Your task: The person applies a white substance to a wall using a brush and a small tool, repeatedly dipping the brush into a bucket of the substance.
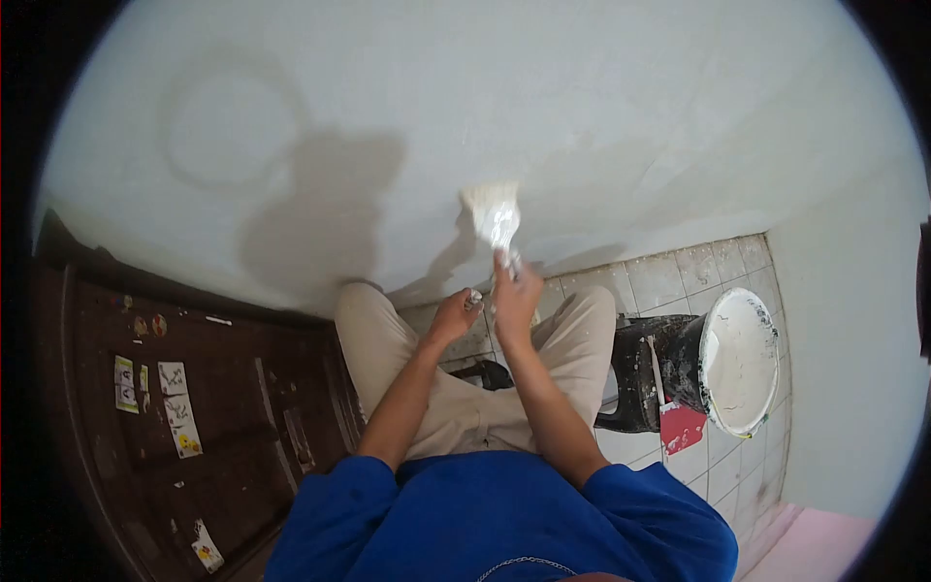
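My right hand (pixel 517 296) is closed around the handle of a wide paintbrush (pixel 497 215). The brush points up and away from me, its pale bristles at the wall (pixel 543 107) and its lower part coated in white. Just to the left, my left hand (pixel 452 318) is wrapped around a short, paint-smeared handle (pixel 473 300). Only the end of that handle shows, so its kind is hidden. Both hands are between my knees, close together but apart.
At the right, a paint-spattered black bucket (pixel 739 361) with a white inside leans beside a black plastic object (pixel 635 373). A thin stick (pixel 658 369) and a red flat piece (pixel 682 427) lie there. A dark wooden panel (pixel 233 417) with stickers borders the left; floor tiles (pixel 684 267) lie below.
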`<action>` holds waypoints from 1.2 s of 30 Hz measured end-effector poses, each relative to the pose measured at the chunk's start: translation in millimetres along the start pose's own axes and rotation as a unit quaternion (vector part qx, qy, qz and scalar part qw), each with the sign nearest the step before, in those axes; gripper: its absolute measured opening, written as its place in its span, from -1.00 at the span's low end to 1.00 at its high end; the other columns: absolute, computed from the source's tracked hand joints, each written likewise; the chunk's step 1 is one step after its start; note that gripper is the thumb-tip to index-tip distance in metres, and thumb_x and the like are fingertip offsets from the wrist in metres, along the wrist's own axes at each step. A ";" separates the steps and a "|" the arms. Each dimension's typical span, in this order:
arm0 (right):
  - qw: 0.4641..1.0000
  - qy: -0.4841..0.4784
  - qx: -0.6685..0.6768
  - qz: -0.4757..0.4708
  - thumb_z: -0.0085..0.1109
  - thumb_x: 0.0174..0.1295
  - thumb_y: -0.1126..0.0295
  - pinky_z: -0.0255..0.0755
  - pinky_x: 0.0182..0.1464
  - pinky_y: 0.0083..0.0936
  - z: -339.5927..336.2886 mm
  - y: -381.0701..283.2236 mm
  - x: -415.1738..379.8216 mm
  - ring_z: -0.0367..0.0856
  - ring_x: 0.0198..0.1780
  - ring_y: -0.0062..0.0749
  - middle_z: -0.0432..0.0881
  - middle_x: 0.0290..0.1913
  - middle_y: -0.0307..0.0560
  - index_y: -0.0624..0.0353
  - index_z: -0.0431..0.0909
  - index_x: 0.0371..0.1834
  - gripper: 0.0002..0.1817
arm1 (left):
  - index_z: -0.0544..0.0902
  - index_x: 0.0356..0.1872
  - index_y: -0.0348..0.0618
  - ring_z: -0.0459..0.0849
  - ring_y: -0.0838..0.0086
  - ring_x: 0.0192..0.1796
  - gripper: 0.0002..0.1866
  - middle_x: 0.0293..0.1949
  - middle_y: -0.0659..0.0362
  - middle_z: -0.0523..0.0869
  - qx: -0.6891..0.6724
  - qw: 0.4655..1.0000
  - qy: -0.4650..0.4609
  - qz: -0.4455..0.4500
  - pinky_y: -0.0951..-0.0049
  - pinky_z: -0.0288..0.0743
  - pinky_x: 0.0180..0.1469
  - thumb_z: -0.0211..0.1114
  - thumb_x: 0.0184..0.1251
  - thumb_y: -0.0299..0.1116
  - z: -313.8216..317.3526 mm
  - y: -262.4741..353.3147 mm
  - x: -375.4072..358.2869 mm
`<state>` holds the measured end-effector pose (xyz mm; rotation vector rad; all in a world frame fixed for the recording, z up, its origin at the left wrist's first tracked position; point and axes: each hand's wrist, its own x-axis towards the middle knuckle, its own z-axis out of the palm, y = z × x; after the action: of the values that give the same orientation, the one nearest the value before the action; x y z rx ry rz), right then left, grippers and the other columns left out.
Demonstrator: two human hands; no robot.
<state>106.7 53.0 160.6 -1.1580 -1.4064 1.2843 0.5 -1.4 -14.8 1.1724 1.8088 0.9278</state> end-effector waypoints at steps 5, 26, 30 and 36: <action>0.981 -0.021 0.015 0.190 0.19 0.31 0.26 0.03 -0.52 -0.66 -2.4 103.6 -28.4 0.16 -0.55 -0.78 0.31 -0.65 -0.45 0.21 0.57 -0.53 -0.70 | 0.53 -0.03 -0.33 0.62 -0.03 -0.05 -0.63 -0.13 -0.19 0.65 -0.032 0.999 -0.003 -0.011 0.17 0.46 -0.02 0.26 0.24 -0.27 -7.3 7.7 -6.9; 0.988 -0.029 0.052 0.139 0.19 0.30 0.24 -0.04 -0.60 -0.65 -7.5 100.5 -7.8 0.12 -0.64 -0.81 0.26 -0.67 -0.49 0.14 0.59 -0.45 -0.76 | 0.54 -0.03 -0.42 0.59 -0.09 -0.01 -0.52 -0.10 -0.26 0.63 0.077 0.994 -0.071 -0.044 0.06 0.43 0.04 0.20 0.25 -0.14 -6.9 3.5 -15.0; 0.988 -0.009 0.126 0.084 0.21 0.30 0.29 -0.02 -0.57 -0.68 -7.6 -1.8 -20.7 0.12 -0.61 -0.82 0.30 -0.62 -0.49 0.20 0.61 -0.40 -0.79 | 0.52 -0.05 -0.48 0.56 -0.10 0.05 -0.47 -0.04 -0.26 0.61 0.082 0.995 -0.047 -0.024 0.08 0.41 0.09 0.21 0.24 -0.10 -3.3 -4.1 -12.6; 0.997 0.019 0.010 -0.076 0.18 0.31 0.27 0.13 -0.52 -0.66 -1.3 -32.2 -20.5 0.22 -0.56 -0.73 0.36 -0.62 -0.39 0.36 0.60 -0.31 -0.71 | 0.56 -0.05 -0.37 0.56 -0.09 0.07 -0.52 -0.04 -0.25 0.61 0.059 0.993 -0.098 -0.022 0.10 0.41 0.12 0.23 0.23 -0.09 6.3 -17.3 0.2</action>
<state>109.2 32.1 192.5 -1.0368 -1.4219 1.1610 -0.4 -5.6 -32.7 1.2459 1.7414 0.6632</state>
